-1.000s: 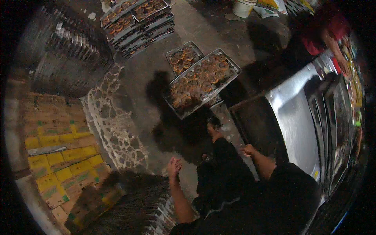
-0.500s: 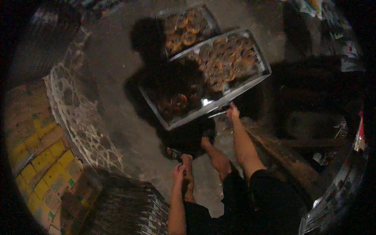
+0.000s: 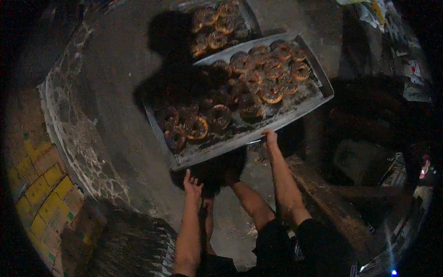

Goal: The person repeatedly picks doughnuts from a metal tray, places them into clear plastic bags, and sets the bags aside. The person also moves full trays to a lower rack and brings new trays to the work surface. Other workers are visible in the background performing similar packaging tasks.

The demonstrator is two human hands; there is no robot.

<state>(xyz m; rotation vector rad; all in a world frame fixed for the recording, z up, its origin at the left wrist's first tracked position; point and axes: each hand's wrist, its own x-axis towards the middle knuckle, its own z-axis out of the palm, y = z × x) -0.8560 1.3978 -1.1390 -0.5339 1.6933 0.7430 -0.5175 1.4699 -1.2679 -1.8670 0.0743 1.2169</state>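
Note:
A long grey metal tray point(image 3: 295, 114) is tilted in front of me, its right end farther away than its left. Ring doughnuts with dark tops point(image 3: 271, 96) lie scattered over it, and a shadow hides many on the left half. My right hand point(image 3: 271, 138) is closed on the tray's near edge, right of the middle, where a short shiny bar shows. Just below the near left corner is my left hand point(image 3: 193, 185), palm up with fingers apart. Whether its fingertip touches the tray is hard to tell.
Behind the tray sits a second tray point(image 3: 253, 21) of similar doughnuts. Pale netting-like material point(image 3: 80, 143) and a yellow-and-brown stack point(image 3: 46, 187) stand at left. A wooden beam point(image 3: 330, 198) runs along the right, near dark clutter. My legs point(image 3: 251, 203) are below the tray.
The tray has come nearer and larger in view, its near left corner shifting left and down. My left hand has risen from beside my leg to that corner, opening.

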